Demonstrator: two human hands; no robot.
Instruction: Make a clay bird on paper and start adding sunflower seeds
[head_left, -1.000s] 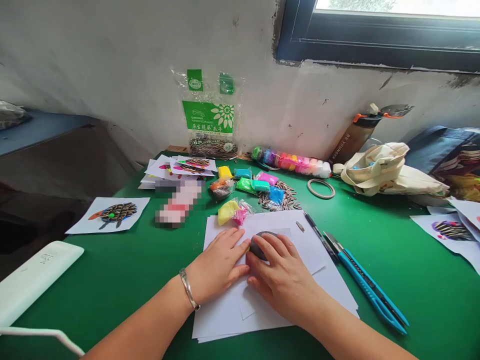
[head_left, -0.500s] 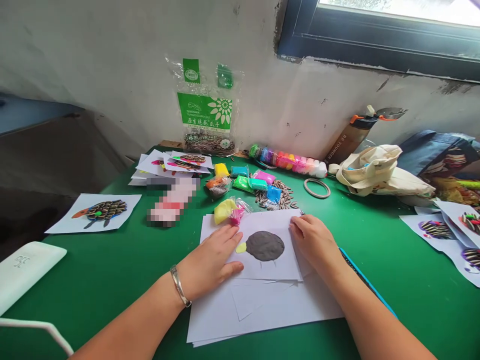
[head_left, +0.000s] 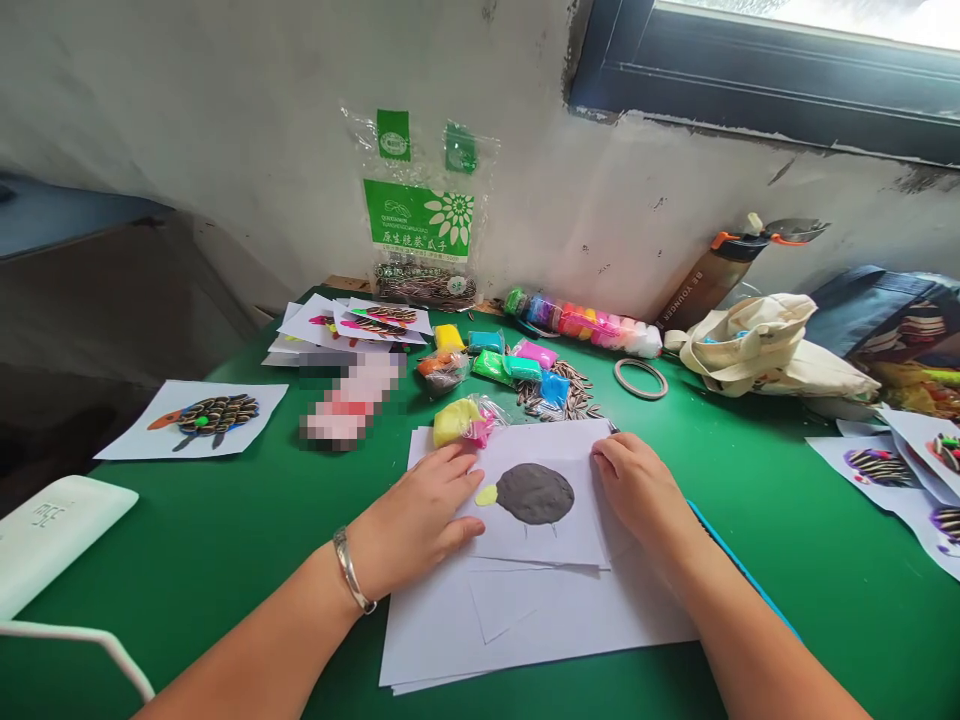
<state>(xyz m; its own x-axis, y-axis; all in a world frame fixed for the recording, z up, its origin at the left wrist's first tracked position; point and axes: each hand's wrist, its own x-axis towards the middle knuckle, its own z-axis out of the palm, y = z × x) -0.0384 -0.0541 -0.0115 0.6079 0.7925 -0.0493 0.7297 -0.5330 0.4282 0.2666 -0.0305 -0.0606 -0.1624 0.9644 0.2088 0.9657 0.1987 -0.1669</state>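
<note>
The L hand (head_left: pixel 420 515) lies flat w/ its fingers a bit apart, palm down on the left side of a small white sheet (head_left: pixel 540 548). The R hand (head_left: pixel 637 485) is at the sheet's right edge, up near the top corner, w/ its fingers bent and close together. I can't tell from here if they pinch the paper or just rest on it. The tip of a dark thin thing (head_left: pixel 614 428) pokes out just past that hand; can't tell what it is.

The small sheet is b/w the two hands, on top of a stack of bigger white paper (head_left: pixel 570 625). On it there's a big dark gray clay oval (head_left: pixel 535 494), flat and round-ish, w/ a little yellow clay bit (head_left: pixel 487 496) touching its left side, right by the L hand. Two thin drawn legs (head_left: pixel 555 531) stick out under the oval.

Just past the paper's top edge I see a yellow clay pack (head_left: pixel 454 422) w/ a pink bit beside it. More color packs sit behind, next to a pile of striped seeds (head_left: pixel 577 390). A clear seed bag (head_left: pixel 424 220) w/ a green label stands up against the wall. There's a tape ring (head_left: pixel 641 378) to the right of the seeds. Way over on the left, a bird pic (head_left: pixel 214 415) made w/ seeds lies on the green table (head_left: pixel 262 540).
</note>
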